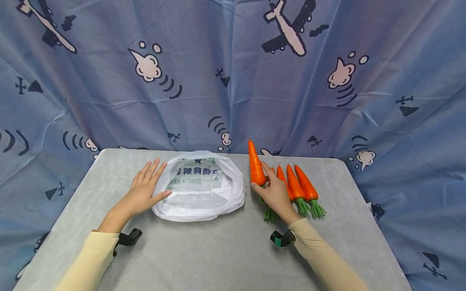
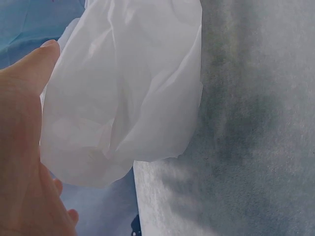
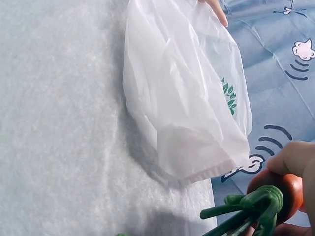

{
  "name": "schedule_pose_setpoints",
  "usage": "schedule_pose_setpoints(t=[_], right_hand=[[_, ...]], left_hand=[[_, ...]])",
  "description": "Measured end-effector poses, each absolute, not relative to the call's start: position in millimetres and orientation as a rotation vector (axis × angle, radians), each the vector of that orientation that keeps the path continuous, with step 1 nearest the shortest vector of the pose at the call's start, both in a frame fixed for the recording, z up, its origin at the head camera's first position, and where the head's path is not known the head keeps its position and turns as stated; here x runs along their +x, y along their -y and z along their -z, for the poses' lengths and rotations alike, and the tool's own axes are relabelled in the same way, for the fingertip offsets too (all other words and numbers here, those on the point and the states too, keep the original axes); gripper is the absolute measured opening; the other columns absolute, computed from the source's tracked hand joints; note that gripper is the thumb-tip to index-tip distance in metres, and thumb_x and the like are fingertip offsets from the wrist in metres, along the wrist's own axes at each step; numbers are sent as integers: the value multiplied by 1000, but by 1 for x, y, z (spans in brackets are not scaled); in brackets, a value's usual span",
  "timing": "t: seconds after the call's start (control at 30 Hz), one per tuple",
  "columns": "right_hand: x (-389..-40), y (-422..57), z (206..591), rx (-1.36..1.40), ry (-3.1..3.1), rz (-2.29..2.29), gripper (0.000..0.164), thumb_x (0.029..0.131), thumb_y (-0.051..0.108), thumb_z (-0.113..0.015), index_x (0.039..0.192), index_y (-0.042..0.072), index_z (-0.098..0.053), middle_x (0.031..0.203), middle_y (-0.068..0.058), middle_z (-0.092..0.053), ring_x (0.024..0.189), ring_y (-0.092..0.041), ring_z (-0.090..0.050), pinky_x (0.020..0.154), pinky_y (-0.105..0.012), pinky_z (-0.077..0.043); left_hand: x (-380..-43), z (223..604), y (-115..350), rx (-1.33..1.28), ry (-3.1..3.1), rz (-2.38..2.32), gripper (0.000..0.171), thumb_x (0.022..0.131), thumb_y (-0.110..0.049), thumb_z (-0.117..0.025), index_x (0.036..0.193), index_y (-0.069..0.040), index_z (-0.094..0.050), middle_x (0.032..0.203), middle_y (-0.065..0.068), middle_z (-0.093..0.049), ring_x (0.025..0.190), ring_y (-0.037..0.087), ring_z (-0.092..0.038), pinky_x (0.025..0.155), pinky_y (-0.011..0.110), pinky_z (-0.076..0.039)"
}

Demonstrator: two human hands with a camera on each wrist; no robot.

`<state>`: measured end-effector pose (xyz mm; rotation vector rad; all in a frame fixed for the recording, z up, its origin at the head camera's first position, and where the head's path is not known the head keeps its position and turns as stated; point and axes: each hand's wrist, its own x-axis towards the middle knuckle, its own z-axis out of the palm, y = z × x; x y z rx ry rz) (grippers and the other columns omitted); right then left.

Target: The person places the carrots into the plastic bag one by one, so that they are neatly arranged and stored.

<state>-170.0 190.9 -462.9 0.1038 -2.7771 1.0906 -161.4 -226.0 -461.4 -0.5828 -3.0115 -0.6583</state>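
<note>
A white plastic bag [image 1: 198, 212] with green and dark printing lies on the table, its mouth spread wide. My left hand [image 1: 143, 190] is at the bag's left rim, fingers straight and spread, thumb reaching over the edge. In the left wrist view its thumb touches the white plastic [image 2: 147, 64]. Just right of the bag, my right hand [image 1: 276, 194] grips an orange carrot [image 1: 256, 165] near its green-stemmed end, tip pointing up and away. The right wrist view shows the carrot's green stems [image 3: 246, 211] close up. More carrots [image 1: 295, 184] lie beside that hand, some partly hidden by it.
A grey-white cloth covers the table [image 1: 204, 258]. Behind it and along its sides hangs a blue curtain [image 1: 204, 101] printed with planes and clouds. A black wrist mount [image 1: 130, 237] is on the left arm, and another [image 1: 283, 239] on the right.
</note>
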Motion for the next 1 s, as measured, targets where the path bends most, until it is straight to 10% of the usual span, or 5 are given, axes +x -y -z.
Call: schedule_pose_setpoints(t=[0.8, 1.0], right_hand=[[-160, -166, 444, 251, 2810, -1199, 79, 85, 29, -76, 153, 22, -37, 70, -10, -58, 53, -11, -48, 47, -23, -43], [-158, -157, 442, 278, 2813, -1222, 78, 85, 27, -77, 153, 21, -39, 89, -12, -66, 56, -12, -49, 50, -21, -44]], left_hand=[[-162, 460, 226, -610, 2987, 676, 87, 95, -45, -61, 161, -25, -8, 169, 12, 3, 153, 46, 0, 118, 71, -5], [-162, 459, 226, -644, 2969, 667, 78, 96, -44, -61, 159, -30, -19, 169, 12, 1, 153, 47, -2, 116, 73, -8]])
